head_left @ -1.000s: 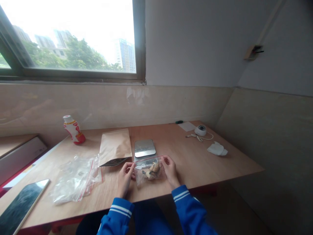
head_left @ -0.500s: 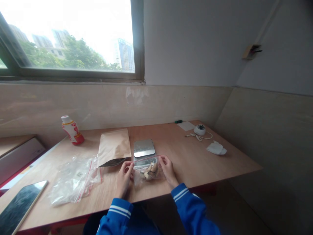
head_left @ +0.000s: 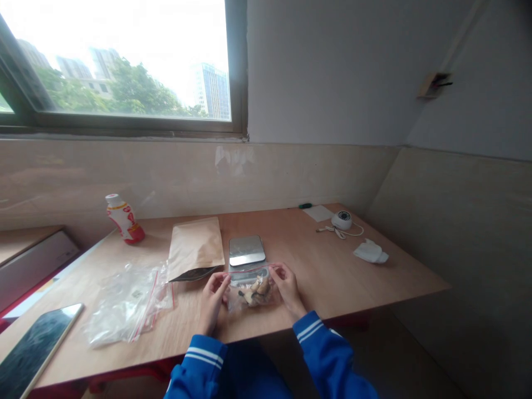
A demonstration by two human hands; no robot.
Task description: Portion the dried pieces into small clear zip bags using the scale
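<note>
Both hands hold a clear zip bag point(head_left: 236, 299) by the two ends of its red-lined top edge. My left hand point(head_left: 214, 296) pinches the left corner, and my right hand point(head_left: 287, 287) pinches the right corner. Inside the bag lie pale brown dried pieces with some dark edges point(head_left: 256, 291), perhaps dried mushroom. Just behind the bag is a small flat scale point(head_left: 246, 250) with a silver top; the bag covers its near end. A brown paper pouch point(head_left: 197, 244) rests to the left, its dark mouth gaping towards me.
Several clear zip bags point(head_left: 120, 310) are heaped at left, beside a phone point(head_left: 39, 349). A red-and-white bottle point(head_left: 124, 219) stands farther back. At right are a white dome camera point(head_left: 341, 220) with cable, crumpled tissue point(head_left: 371, 252), paper point(head_left: 318, 213) and a green-handled tool point(head_left: 305, 205).
The view has shifted slightly. The pieces in the bag look a little differently arranged, while both hands keep their pinch on the bag's corners.
</note>
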